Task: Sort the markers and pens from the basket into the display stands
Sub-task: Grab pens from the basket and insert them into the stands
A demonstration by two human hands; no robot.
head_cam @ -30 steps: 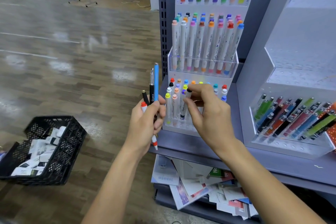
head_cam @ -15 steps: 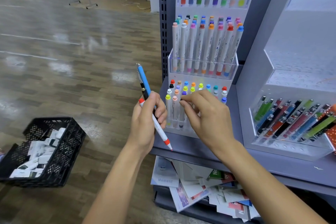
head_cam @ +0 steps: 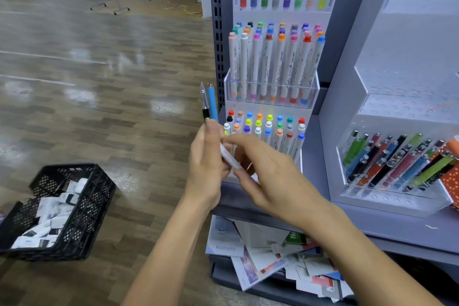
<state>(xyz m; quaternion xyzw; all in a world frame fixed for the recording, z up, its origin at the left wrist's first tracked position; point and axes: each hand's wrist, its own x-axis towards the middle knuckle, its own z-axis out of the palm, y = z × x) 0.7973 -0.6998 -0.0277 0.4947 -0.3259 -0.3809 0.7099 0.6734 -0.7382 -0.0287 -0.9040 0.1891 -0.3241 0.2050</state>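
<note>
My left hand (head_cam: 206,169) grips a blue pen (head_cam: 212,103) and a black pen (head_cam: 204,102), both pointing up, left of the tiered marker stand (head_cam: 270,97). A white marker (head_cam: 229,158) lies slanted between my hands; my right hand (head_cam: 270,179) pinches it where it leaves my left fist. Rows of white markers with coloured caps fill the stand's tiers. A clear stand (head_cam: 395,196) of slanted coloured pens sits to the right. The black basket (head_cam: 82,216) rests on the floor at the left.
Both stands sit on a grey shelf (head_cam: 372,228) with a perforated upright (head_cam: 218,32). Loose booklets and papers (head_cam: 268,256) pile on the shelf below. White packets fill the basket. Wood floor stretches to the left, with metal racks far off.
My right hand left the lower marker row and came to the white marker in my left hand. My left hand turned the blue and black pens upright again.
</note>
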